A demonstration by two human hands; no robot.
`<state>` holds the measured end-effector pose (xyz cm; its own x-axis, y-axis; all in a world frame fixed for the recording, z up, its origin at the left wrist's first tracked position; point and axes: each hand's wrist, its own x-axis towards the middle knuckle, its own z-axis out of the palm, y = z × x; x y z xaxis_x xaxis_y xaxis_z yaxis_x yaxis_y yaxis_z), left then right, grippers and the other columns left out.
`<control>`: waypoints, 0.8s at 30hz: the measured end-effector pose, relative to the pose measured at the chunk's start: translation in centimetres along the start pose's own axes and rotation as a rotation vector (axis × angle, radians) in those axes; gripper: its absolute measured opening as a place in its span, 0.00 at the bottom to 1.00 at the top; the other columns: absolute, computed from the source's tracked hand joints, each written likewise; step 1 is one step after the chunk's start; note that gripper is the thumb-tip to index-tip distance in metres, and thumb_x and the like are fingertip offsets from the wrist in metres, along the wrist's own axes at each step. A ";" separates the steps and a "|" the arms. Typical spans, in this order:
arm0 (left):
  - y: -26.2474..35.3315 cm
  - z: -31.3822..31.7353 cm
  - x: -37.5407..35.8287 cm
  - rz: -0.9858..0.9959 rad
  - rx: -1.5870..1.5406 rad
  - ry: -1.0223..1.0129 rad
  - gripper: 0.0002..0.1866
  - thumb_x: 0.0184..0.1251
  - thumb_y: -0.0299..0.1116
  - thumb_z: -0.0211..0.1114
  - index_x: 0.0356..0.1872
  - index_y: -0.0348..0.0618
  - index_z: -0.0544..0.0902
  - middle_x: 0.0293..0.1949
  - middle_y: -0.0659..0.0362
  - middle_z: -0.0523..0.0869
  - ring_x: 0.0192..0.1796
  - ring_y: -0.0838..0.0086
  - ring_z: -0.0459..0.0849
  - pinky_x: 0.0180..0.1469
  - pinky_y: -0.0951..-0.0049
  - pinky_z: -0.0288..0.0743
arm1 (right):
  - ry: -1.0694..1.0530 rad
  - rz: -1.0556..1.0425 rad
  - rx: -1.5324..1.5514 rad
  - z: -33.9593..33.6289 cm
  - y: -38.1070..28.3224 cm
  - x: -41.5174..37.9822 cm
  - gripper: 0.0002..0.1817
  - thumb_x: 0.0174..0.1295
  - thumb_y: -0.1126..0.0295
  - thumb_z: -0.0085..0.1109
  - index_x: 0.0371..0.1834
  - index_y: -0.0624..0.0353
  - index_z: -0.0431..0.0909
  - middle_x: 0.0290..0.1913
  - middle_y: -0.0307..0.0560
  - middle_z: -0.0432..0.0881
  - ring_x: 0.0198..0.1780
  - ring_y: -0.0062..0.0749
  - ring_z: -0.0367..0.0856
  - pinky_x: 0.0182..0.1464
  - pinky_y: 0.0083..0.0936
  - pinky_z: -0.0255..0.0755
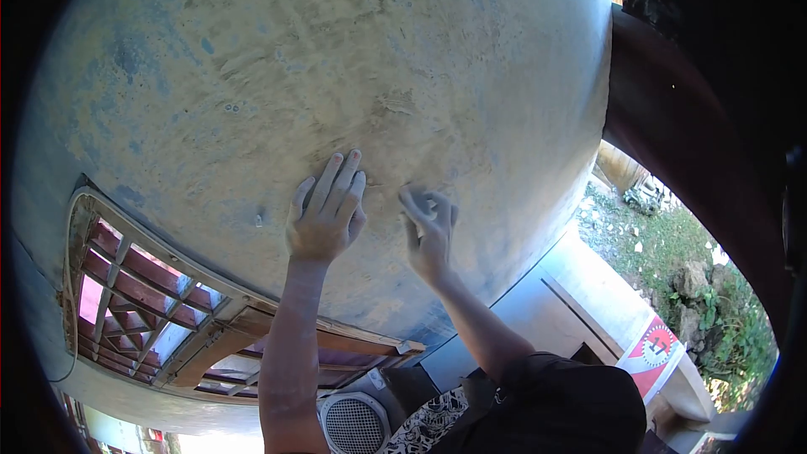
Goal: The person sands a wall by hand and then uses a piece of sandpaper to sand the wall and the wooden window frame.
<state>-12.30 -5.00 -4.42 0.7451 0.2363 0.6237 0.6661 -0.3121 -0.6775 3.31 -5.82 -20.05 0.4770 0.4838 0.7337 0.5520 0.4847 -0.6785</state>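
A broad wall [471, 76] with patchy beige-grey plaster and bluish spots fills most of the head view. My left hand [324, 214] lies against it with fingers stretched out, dusted pale, and small reddish marks show on two fingertips. To its right, my right hand [433, 231] is close to the same wall, fingers curled in and slightly blurred. Whatever the right fingers hold, if anything, is hidden. Just above and between the hands, the surface looks rough and scuffed.
Below left is a window with a wooden lattice [126, 303]. A round-grilled speaker-like box [355, 423] is near my left forearm. At right are a red and white sign marked 17 [654, 351], rocks [691, 282] and grass. Dark cloth [672, 84] hangs at upper right.
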 end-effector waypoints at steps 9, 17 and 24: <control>0.0 0.0 -0.1 -0.014 -0.018 -0.001 0.19 0.68 0.37 0.65 0.60 0.60 0.83 0.74 0.69 0.82 0.76 0.76 0.78 0.75 0.65 0.61 | 0.234 0.044 -0.156 0.7 0.2 3.7 0.22 0.65 0.76 0.73 0.63 0.48 0.90 0.52 0.51 0.82 0.49 0.44 0.77 0.53 0.39 0.74; 0.1 0.0 -0.3 -0.024 0.014 -0.004 0.18 0.68 0.38 0.65 0.59 0.62 0.84 0.74 0.72 0.82 0.75 0.79 0.79 0.75 0.67 0.61 | 0.297 0.199 0.428 1.2 -0.4 2.0 0.11 0.66 0.75 0.74 0.50 0.62 0.88 0.47 0.54 0.85 0.40 0.41 0.85 0.47 0.34 0.78; 0.1 0.1 -0.5 -0.027 0.014 0.006 0.18 0.68 0.38 0.65 0.58 0.62 0.84 0.74 0.73 0.83 0.75 0.80 0.79 0.74 0.68 0.61 | 0.106 0.254 0.364 0.1 0.3 3.6 0.10 0.64 0.74 0.75 0.45 0.65 0.85 0.36 0.51 0.85 0.37 0.38 0.84 0.45 0.29 0.76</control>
<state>-12.64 -5.08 -4.82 0.7264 0.2393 0.6443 0.6866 -0.2928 -0.6654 5.16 -3.90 -17.61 0.6438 0.5525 0.5294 0.1411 0.5943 -0.7917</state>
